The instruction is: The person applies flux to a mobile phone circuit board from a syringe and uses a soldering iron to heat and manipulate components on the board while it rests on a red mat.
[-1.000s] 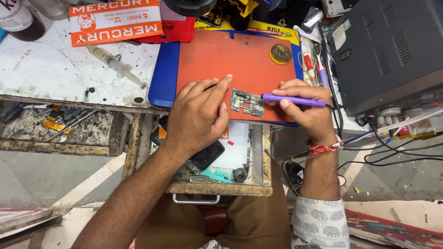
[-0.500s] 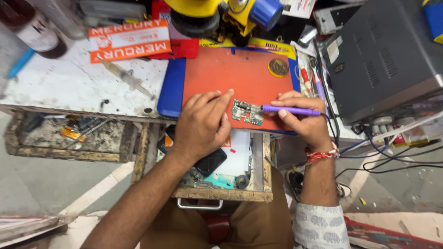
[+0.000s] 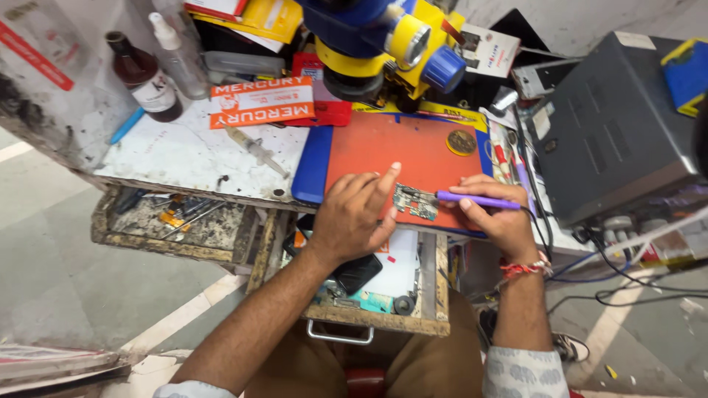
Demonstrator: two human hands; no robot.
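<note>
A small green circuit board (image 3: 415,202) lies near the front edge of an orange work mat (image 3: 383,147). My left hand (image 3: 354,215) rests on the mat with fingers spread, its fingertips touching the board's left side. My right hand (image 3: 498,217) grips a purple pen-like tool (image 3: 478,200) held level, its tip at the board's right edge. A round brass-coloured disc (image 3: 462,142) sits at the mat's far right corner.
A blue and yellow microscope (image 3: 383,44) hangs over the mat. A grey box unit (image 3: 612,133) stands right, with cables below. A syringe (image 3: 254,149), bottles (image 3: 147,70) and an orange packet (image 3: 262,103) lie left. An open drawer (image 3: 383,295) holds a black phone and parts.
The view has tilted up, so the microscope and bottles now show. Both hands stay at the board; the left fingers have spread slightly and the index points further up.
</note>
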